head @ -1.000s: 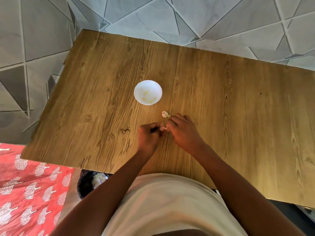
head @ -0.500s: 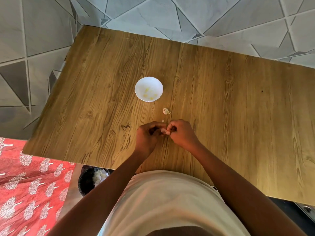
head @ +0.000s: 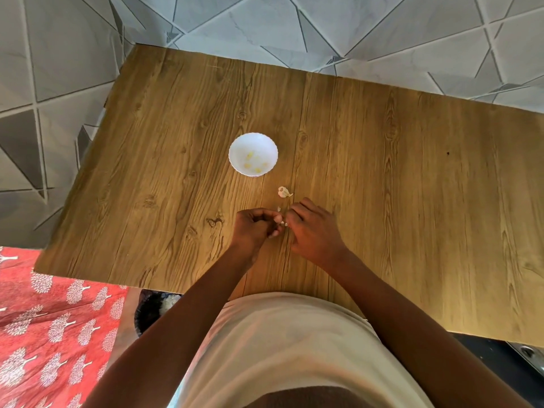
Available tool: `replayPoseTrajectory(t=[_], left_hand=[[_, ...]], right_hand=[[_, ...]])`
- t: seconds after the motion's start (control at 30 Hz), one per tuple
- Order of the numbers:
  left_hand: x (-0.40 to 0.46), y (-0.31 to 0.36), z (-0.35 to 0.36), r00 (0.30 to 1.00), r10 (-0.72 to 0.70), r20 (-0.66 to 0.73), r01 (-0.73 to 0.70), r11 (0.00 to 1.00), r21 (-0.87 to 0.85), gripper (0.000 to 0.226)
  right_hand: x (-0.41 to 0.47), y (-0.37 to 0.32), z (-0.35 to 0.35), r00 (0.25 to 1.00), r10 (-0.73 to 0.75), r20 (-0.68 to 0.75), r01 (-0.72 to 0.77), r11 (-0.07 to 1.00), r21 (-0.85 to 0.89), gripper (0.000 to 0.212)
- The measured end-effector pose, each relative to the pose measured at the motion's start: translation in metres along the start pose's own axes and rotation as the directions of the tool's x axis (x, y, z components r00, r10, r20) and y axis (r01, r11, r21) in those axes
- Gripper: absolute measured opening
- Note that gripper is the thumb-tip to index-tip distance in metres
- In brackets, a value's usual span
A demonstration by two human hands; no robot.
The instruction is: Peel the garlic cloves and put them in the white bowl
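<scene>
A small white bowl [head: 253,153] stands mid-table with several peeled yellowish garlic cloves inside. Just in front of it lies a loose piece of garlic with papery skin [head: 283,192], and a tiny skin flake [head: 279,208] lies closer to me. My left hand [head: 255,228] and my right hand [head: 314,231] meet fingertip to fingertip over the table, both pinching a small garlic clove [head: 282,222] that is mostly hidden by the fingers.
The wooden table [head: 412,201] reaches to a tiled wall behind. A dark bin [head: 153,310] with white scraps sits below the table's near edge on the left, beside a red patterned cloth [head: 53,319].
Both hands stayed together on the clove, with only small finger shifts. The camera view moved slightly.
</scene>
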State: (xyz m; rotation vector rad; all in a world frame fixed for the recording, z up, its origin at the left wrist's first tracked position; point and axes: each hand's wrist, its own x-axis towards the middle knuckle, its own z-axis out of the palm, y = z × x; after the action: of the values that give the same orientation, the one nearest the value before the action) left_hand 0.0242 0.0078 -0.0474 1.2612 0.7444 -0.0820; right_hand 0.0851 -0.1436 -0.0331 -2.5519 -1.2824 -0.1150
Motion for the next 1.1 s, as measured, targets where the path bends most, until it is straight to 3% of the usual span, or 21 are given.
replayPoseTrajectory(t=[0.13,0.23,0.33,0.5,0.73,1.0,1.1], left_hand=[[0.003,0.001,-0.006,0.999,0.028,-0.028,-0.026,0.998,0.05,0.009],[0.003,-0.001,-0.009,0.995,0.097,-0.024,-0.092,0.986,0.142,0.01],[0.002,-0.005,-0.009,0.989,0.147,0.013,-0.147,0.967,0.207,0.016],[-0.002,-0.009,-0.005,0.976,0.203,0.073,-0.216,0.918,0.331,0.016],[-0.002,-0.012,-0.001,0.967,0.255,0.005,-0.234,0.878,0.417,0.015],[-0.006,-0.007,-0.006,0.955,0.291,-0.066,-0.232,0.863,0.449,0.018],[-0.008,-0.005,-0.003,0.95,0.296,-0.102,-0.21,0.846,0.491,0.019]], right_hand=[[-0.005,0.007,0.007,0.984,0.173,0.036,-0.176,0.973,0.146,0.014],[-0.005,0.006,0.01,0.928,0.342,0.146,-0.372,0.844,0.386,0.008],[-0.004,0.003,0.01,0.878,0.445,0.177,-0.466,0.706,0.534,0.008],[-0.005,0.004,0.012,0.884,0.431,0.181,-0.459,0.728,0.509,0.008],[-0.004,0.003,0.013,0.945,0.257,0.202,-0.309,0.905,0.293,0.008],[0.002,0.006,0.017,0.921,0.253,0.298,-0.332,0.908,0.255,0.019],[0.002,0.004,0.016,0.91,0.323,0.259,-0.396,0.862,0.317,0.011]])
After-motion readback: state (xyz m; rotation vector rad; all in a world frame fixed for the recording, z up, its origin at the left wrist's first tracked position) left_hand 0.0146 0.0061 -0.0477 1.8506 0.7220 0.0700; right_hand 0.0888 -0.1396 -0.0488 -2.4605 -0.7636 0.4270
